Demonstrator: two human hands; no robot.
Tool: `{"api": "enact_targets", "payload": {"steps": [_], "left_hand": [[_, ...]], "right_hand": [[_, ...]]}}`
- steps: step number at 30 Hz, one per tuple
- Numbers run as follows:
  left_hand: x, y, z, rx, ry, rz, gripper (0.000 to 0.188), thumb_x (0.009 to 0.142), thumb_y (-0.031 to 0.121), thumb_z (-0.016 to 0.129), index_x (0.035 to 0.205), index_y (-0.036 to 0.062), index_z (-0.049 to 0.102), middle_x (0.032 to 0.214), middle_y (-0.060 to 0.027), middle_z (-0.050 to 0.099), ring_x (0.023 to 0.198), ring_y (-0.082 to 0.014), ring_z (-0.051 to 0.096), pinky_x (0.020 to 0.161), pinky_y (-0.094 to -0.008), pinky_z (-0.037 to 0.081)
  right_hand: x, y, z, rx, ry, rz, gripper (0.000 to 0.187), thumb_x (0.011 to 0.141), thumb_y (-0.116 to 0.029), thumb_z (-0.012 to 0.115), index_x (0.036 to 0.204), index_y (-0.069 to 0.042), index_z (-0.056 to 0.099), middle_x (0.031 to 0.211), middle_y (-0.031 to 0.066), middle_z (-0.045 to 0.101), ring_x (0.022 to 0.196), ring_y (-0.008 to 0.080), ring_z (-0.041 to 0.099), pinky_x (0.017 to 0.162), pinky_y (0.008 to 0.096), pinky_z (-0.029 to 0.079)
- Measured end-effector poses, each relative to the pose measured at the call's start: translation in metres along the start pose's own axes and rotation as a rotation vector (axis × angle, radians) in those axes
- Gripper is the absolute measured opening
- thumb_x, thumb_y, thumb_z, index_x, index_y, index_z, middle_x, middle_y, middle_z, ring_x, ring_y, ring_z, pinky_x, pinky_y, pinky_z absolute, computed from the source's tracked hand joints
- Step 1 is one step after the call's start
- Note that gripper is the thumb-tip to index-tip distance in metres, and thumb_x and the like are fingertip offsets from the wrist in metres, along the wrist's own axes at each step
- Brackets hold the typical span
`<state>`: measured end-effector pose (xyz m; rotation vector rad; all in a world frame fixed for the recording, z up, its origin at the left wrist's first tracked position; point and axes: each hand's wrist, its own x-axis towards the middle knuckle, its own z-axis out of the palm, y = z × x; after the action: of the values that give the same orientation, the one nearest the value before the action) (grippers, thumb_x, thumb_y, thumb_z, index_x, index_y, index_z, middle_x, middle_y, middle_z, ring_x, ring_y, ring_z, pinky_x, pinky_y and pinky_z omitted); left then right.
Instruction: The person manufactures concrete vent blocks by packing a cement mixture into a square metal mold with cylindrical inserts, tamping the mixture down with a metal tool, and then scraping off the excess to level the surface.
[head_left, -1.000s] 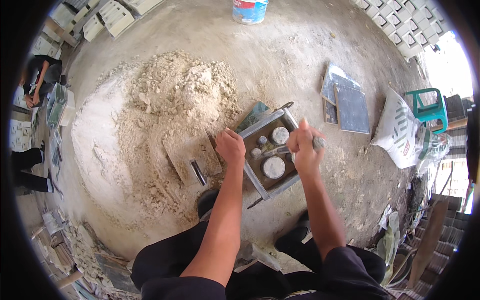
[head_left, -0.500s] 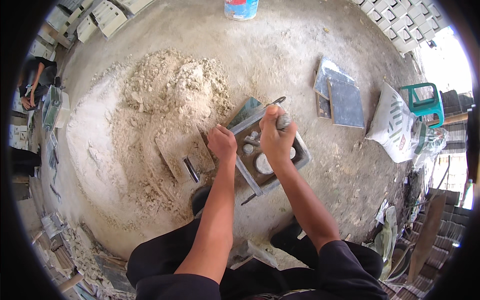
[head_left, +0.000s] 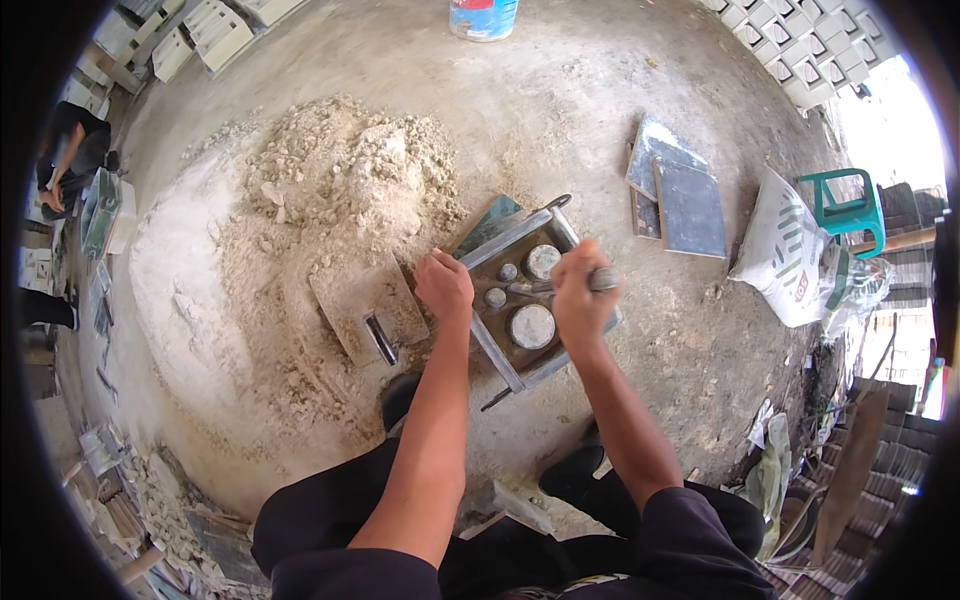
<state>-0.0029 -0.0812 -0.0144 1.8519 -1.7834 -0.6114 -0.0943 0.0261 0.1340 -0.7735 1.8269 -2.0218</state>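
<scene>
A rectangular metal mould lies on the ground before me, with two large pale discs and smaller round knobs inside its frame. My left hand is closed on the mould's left edge, fingertips curled over it. My right hand grips a hand tool with a rounded grey handle end. The tool's thin shaft points left, over the middle of the mould; its working end is hard to make out. A flat board with a slot, dusted with sandy material, lies left of the mould.
A heap of sandy mix spreads to the left. Dark flat plates, a white sack and a green stool stand at right. A bucket is at the far edge. Another person sits far left.
My right hand has moved right and slightly down over the mould, and the tool has tipped so its handle end points right. More of the discs shows. My left hand stays put.
</scene>
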Motion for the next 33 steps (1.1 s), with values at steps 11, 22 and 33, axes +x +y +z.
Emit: {"api": "enact_targets", "payload": {"steps": [11, 22, 33], "left_hand": [[0.004, -0.002, 0.001, -0.028, 0.002, 0.024, 0.039, 0.096, 0.023, 0.035, 0.086, -0.0021, 0.062, 0.095, -0.0218, 0.062, 0.092, -0.0413, 0.058, 0.078, -0.0519, 0.047], [0.002, -0.003, 0.002, -0.020, -0.007, 0.025, 0.040, 0.097, 0.023, 0.034, 0.085, -0.0023, 0.062, 0.092, -0.0219, 0.062, 0.088, -0.0415, 0.058, 0.077, -0.0517, 0.045], [0.002, -0.005, 0.008, -0.042, 0.010, 0.045, 0.040, 0.097, 0.024, 0.035, 0.084, -0.0017, 0.062, 0.091, -0.0229, 0.061, 0.088, -0.0435, 0.057, 0.078, -0.0527, 0.044]], "right_hand": [[0.020, 0.023, 0.010, 0.030, 0.105, -0.404, 0.038, 0.097, -0.029, 0.056, 0.070, -0.006, 0.045, 0.066, -0.0045, 0.042, 0.064, 0.0037, 0.038, 0.051, 0.0231, 0.031], [0.046, 0.020, 0.031, 0.112, 0.045, 0.024, 0.039, 0.099, -0.024, 0.052, 0.065, -0.007, 0.044, 0.056, -0.0073, 0.038, 0.054, 0.0014, 0.033, 0.046, 0.0230, 0.027], [0.028, 0.000, 0.017, 0.003, -0.099, 0.006, 0.047, 0.100, -0.025, 0.050, 0.059, -0.004, 0.042, 0.054, -0.0055, 0.039, 0.051, 0.0042, 0.032, 0.045, 0.0264, 0.026]]}}
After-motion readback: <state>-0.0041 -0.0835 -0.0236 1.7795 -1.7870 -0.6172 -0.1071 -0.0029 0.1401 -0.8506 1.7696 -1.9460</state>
